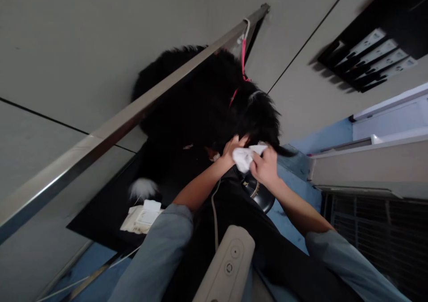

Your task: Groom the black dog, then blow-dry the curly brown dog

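A black long-haired dog [194, 97] is on a black table [100, 213], its head toward the right. My left hand [233, 150] is closed against the fur beneath its head; the fingertips are partly lost in the dark coat. In my right hand [265, 166] is a crumpled white wipe [243, 159], pinched between thumb and fingers close to the dog's face and beside my left hand. A pink loop [244, 59] runs from a metal bar down to the dog's neck.
The metal bar [133, 112] slants across the view above the dog. A pack of wipes [143, 217] lies on the table near a white tuft of fur [143, 188]. A beige device [227, 266] with a cord is close below me. A black rack [368, 56] hangs on the wall.
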`<state>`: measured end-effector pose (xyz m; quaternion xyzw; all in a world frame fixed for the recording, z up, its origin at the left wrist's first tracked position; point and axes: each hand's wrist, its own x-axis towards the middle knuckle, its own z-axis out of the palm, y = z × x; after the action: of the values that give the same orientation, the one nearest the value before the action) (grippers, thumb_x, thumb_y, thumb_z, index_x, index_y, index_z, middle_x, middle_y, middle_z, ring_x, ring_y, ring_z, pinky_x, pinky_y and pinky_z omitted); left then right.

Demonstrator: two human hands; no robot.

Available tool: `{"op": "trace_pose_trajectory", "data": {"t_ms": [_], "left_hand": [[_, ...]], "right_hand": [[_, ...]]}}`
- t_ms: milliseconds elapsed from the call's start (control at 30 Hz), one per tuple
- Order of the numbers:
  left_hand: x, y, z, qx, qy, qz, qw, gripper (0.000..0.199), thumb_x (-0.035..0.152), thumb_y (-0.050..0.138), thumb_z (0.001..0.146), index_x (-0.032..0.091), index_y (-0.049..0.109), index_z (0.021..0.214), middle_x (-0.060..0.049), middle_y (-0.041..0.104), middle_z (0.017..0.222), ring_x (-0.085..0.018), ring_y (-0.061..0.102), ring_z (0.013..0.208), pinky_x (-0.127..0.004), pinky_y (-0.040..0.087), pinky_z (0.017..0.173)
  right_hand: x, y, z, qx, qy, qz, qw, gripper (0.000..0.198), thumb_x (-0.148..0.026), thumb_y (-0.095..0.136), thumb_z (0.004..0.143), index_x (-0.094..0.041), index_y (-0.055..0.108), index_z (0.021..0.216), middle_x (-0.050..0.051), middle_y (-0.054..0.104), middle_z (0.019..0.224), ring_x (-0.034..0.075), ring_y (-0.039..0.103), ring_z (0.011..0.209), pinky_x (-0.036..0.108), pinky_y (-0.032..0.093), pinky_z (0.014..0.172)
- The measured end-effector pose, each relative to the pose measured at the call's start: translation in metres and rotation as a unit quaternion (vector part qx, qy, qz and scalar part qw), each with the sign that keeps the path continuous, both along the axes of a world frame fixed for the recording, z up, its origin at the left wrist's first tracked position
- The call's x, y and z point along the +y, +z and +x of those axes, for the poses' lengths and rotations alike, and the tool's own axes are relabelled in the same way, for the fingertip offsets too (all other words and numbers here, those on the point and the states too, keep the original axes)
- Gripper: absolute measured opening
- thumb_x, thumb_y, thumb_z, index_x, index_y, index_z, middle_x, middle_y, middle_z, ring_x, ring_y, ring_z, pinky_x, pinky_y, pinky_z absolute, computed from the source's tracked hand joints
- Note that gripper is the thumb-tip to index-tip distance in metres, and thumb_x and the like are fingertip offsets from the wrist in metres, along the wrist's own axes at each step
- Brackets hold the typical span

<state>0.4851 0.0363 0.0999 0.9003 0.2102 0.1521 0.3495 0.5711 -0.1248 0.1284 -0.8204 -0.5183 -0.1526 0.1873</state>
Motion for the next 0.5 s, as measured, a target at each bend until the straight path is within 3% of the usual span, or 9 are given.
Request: {"op": "trace_pose_trajectory", "data": {"t_ms": [67,133,200,267,367,433,500], "left_hand": [[-0.003,0.006,0.002,0.015,-0.017,0.008,1.0,0.049,0.044,0.054,0.097,0.027,0.053,0.144,-0.01,0.062,0.118,-0.024,0.067,0.098,-0.032,0.052,0.087],[-0.006,0.008,0.006,0.024,-0.016,0.028,0.999,0.052,0.04,0.052,0.098,0.026,0.048,0.148,-0.012,0.06,0.123,-0.025,0.067,0.101,-0.032,0.052,0.089],[-0.006,0.006,0.01,0.036,0.002,0.043,0.998,0.058,0.035,0.053,0.097,0.022,0.041,0.153,-0.014,0.057,0.126,-0.027,0.066,0.105,-0.033,0.051,0.09],[-0.003,0.001,0.013,0.042,0.022,0.05,0.998,0.063,0.033,0.053,0.096,0.019,0.036,0.155,-0.016,0.055,0.127,-0.029,0.065,0.108,-0.035,0.051,0.091],[0.001,-0.007,0.014,0.058,0.001,0.058,0.997,0.066,0.037,0.057,0.093,0.015,0.039,0.153,-0.018,0.055,0.126,-0.031,0.065,0.108,-0.036,0.051,0.092],[0.002,-0.011,0.012,0.067,-0.016,0.063,0.996,0.067,0.039,0.059,0.093,0.014,0.04,0.151,-0.019,0.056,0.124,-0.033,0.065,0.108,-0.037,0.051,0.092],[0.0,-0.013,0.01,0.066,-0.011,0.064,0.996,0.07,0.04,0.061,0.091,0.013,0.039,0.152,-0.02,0.057,0.123,-0.034,0.065,0.11,-0.039,0.051,0.092]], "right_hand": [[0.006,0.002,-0.017,-0.021,-0.025,-0.081,0.996,0.042,-0.038,0.058,0.086,-0.016,0.071,0.12,0.021,0.056,0.134,0.042,0.048,0.129,0.06,0.039,0.107],[0.019,0.002,-0.021,-0.039,-0.065,-0.141,0.987,0.049,-0.04,0.055,0.09,-0.013,0.066,0.13,0.024,0.043,0.15,0.047,0.034,0.141,0.063,0.029,0.114],[0.033,-0.001,-0.015,-0.025,-0.083,-0.15,0.985,0.049,-0.037,0.052,0.092,-0.011,0.064,0.132,0.023,0.031,0.16,0.047,0.019,0.149,0.064,0.019,0.119],[0.041,-0.008,-0.002,0.009,-0.053,-0.143,0.988,0.044,-0.035,0.047,0.094,-0.012,0.069,0.125,0.019,0.03,0.162,0.042,0.014,0.152,0.062,0.015,0.122],[0.039,-0.019,0.022,0.049,0.06,-0.139,0.987,0.036,-0.035,0.047,0.096,-0.017,0.077,0.106,0.016,0.053,0.145,0.034,0.029,0.148,0.055,0.022,0.124],[0.031,-0.024,0.036,0.063,0.113,-0.163,0.978,0.033,-0.035,0.049,0.095,-0.02,0.078,0.097,0.016,0.068,0.119,0.031,0.051,0.13,0.05,0.035,0.118],[0.023,-0.028,0.045,0.077,0.13,-0.19,0.97,0.032,-0.033,0.049,0.096,-0.02,0.078,0.093,0.014,0.072,0.096,0.029,0.062,0.11,0.047,0.045,0.109]]}}
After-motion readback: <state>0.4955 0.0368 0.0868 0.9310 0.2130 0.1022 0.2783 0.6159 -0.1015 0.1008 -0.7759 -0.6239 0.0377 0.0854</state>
